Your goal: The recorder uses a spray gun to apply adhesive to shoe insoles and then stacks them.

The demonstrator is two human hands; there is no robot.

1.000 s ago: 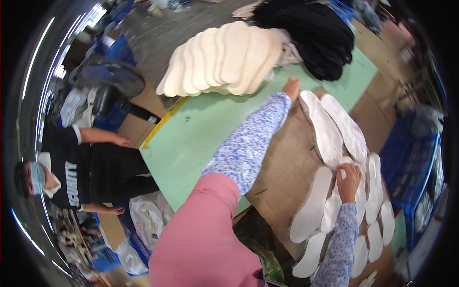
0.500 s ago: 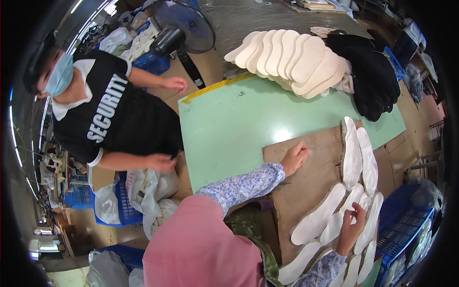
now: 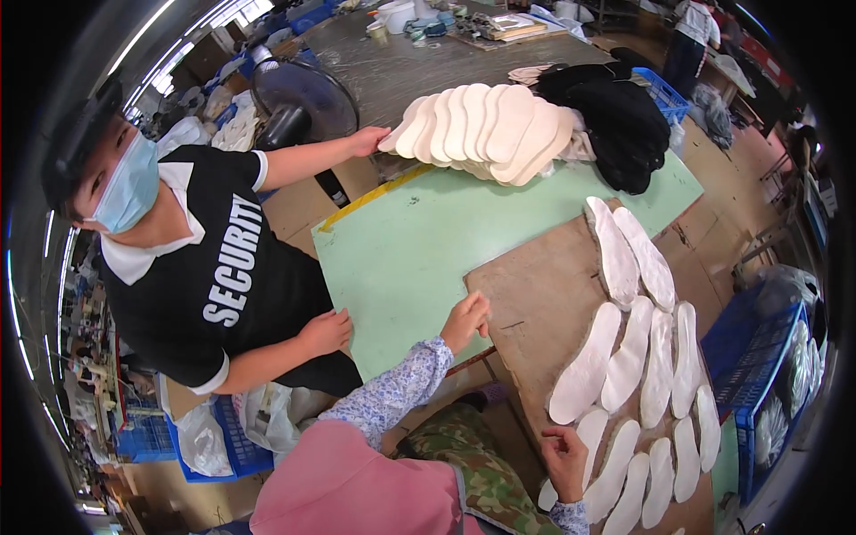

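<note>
My left hand (image 3: 466, 321) is loosely closed above the left edge of a brown cardboard sheet (image 3: 526, 294), with nothing visible in it. At the sheet's near part, my right hand (image 3: 563, 456) has curled fingers beside a white insole (image 3: 590, 437); I see nothing held. Several more white insoles (image 3: 657, 370) lie in uneven rows on the cardboard. Farther off, a fanned stack of cream insoles (image 3: 499, 125) rests across the green table (image 3: 392, 250). A co-worker's hand (image 3: 367, 140) touches that stack's left end; their other hand (image 3: 326, 333) is at the table's left edge.
The masked co-worker (image 3: 232, 259) stands at the left. A black pile (image 3: 615, 134) sits beside the cream stack. Blue crates stand on the right (image 3: 758, 401) and lower left (image 3: 241, 437). A black fan (image 3: 303, 102) is behind the co-worker's arm.
The view has shifted. The co-worker has reached out to the cream stack. My right hand has come nearer over the insoles; my left hand has drawn back to the cardboard's left edge.
</note>
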